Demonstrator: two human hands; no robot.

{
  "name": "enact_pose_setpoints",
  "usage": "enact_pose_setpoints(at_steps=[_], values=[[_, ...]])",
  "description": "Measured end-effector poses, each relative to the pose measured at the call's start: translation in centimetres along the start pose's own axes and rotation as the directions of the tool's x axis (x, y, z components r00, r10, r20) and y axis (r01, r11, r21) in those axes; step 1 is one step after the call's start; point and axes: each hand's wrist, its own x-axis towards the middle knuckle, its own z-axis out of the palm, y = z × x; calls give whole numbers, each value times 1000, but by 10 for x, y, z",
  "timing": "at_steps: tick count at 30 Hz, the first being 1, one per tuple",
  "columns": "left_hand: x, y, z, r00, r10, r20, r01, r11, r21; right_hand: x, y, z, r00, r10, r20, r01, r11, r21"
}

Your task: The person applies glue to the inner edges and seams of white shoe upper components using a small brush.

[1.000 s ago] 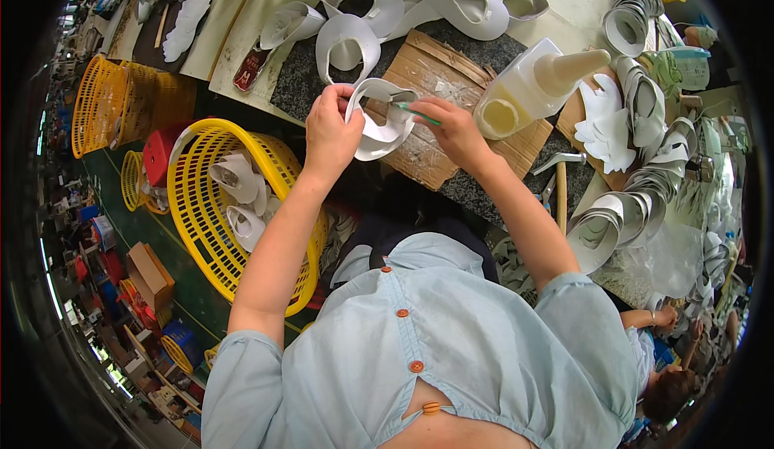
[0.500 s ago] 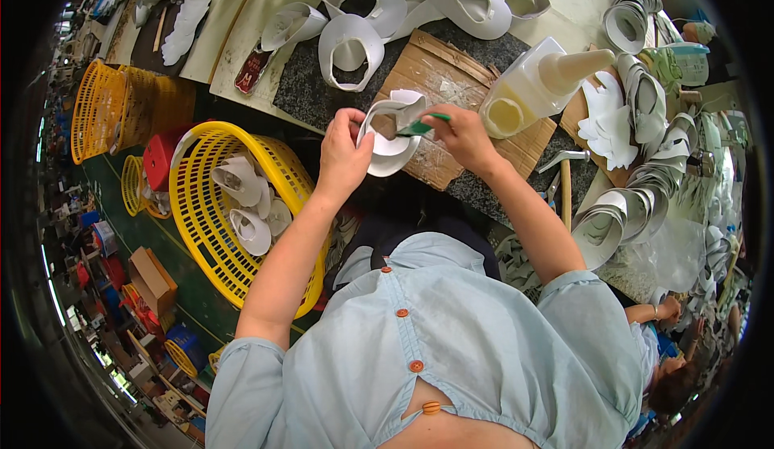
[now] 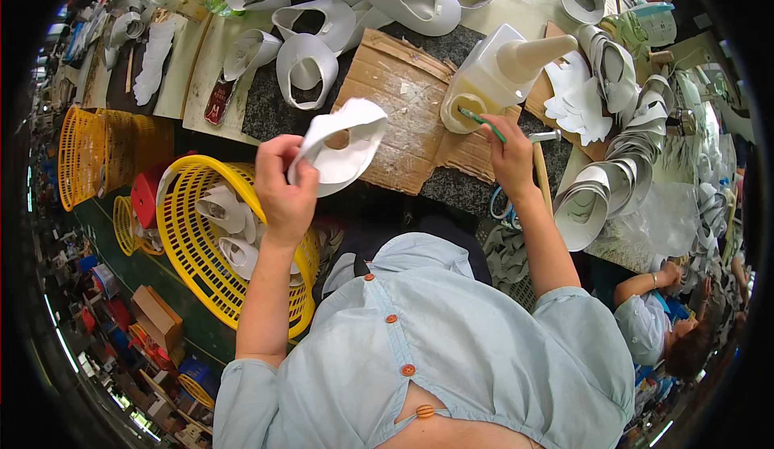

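At the near edge of the desk [image 3: 522, 7], in the head view, the left hand [image 3: 288, 183] has its fingers pinched round the rim of a white ring-shaped piece [image 3: 363, 121], which it holds up left of the cardboard sheet [image 3: 395, 122]; the right hand [image 3: 512, 161] has its fingers grasping a green stick [image 3: 493, 129], whose tip points into the round yellowish opening low on the near side of a translucent bottle [image 3: 493, 66]. The work looks partway through: the held piece is already curved into a loop, though whether its surface carries any of the yellowish substance cannot be told. Several similar pieces [image 3: 224, 209] lie in the yellow basket [image 3: 184, 257] to the left, and these may be the done ones, but nothing shows this for certain. What is left seems plentiful, judging by the loose white loops [image 3: 414, 4] along the far side and the nested stack [image 3: 582, 219] on the right, beyond the hammer [image 3: 542, 173]. As for writing, the small dark-red packet [image 3: 218, 104] at far left bears pale printed marks, too small to make out reliably; the bottle and the held piece show no readable label.
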Motion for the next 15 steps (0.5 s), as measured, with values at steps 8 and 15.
enact_pose_setpoints(at_steps=[8, 15], values=[[11, -19, -21, 884, -447, 139, 365, 474, -801, -8, 27, -10, 873, 487, -28, -418, 775, 474], [3, -15, 1, 890, -400, 217, 400, 461, -792, -4, 44, -10, 759, 633, 151, -528, 464, 711]])
